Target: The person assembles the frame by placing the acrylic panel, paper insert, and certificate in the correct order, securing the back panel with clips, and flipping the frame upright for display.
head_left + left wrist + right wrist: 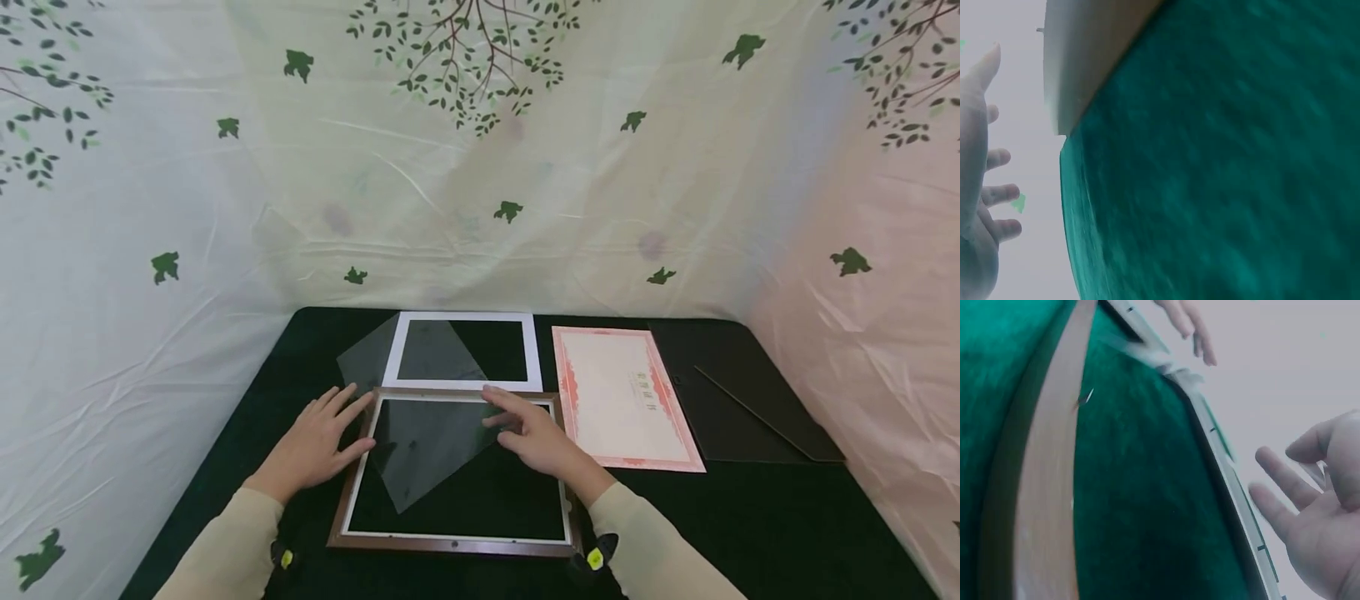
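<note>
A brown picture frame [420, 545] with a pale inner edge lies on the dark green cloth in the head view. My left hand [318, 437] is at its left side, fingers extended, fingertips by the upper left corner. Over the frame's upper right part is my right hand [536, 437], fingers loosely spread and holding nothing. A clear sheet [431, 454] shows at a slant through the frame opening; it seems to run beneath the frame and the white mat [532, 354] behind it. In the right wrist view, the right hand [1325, 515] is apart from the frame [1047, 487].
To the right of the frame lies a pink-bordered certificate [618, 396]. Beyond it is a black backing board [712, 358] with a thin slanted edge [750, 412]. A leaf-patterned curtain [450, 225] hangs behind the table and on both sides.
</note>
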Motion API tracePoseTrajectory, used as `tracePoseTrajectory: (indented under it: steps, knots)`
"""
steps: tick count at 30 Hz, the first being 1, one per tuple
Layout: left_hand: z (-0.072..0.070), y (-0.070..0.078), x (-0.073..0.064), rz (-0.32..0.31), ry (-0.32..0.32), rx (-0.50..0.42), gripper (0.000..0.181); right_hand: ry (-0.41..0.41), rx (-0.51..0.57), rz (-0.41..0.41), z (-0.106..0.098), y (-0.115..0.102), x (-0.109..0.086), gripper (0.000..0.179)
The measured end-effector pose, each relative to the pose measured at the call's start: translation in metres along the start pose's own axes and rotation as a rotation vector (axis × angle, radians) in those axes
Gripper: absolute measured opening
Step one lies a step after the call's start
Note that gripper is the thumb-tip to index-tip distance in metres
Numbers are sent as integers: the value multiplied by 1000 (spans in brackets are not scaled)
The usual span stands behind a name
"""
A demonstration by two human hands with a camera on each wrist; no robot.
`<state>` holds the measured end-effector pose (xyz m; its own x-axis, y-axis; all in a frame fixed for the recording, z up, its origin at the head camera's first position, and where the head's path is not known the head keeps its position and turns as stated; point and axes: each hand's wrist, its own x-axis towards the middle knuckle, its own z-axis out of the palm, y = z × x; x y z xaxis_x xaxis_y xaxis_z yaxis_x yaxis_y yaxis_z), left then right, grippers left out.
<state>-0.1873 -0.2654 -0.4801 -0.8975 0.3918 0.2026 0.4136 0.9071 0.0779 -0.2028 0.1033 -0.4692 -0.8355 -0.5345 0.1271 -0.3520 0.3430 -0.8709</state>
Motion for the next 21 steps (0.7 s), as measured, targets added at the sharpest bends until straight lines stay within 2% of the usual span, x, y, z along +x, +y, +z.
tracePoseTrajectory:
  steps: [5,9,12,21]
  knots:
    - [-2,7,11,-24,46,-63,72,80,317,118,-5,-2,-4,54]
    - [-4,12,18,-58,56,-97,72,105,434,166,-13,-6,-11,48]
    - [-6,14,23,-79,75,-118,72,95,452,151,-22,-10,-18,47]
    - [-15,15,32,-91,100,-179,72,37,367,77,-52,-18,-39,46]
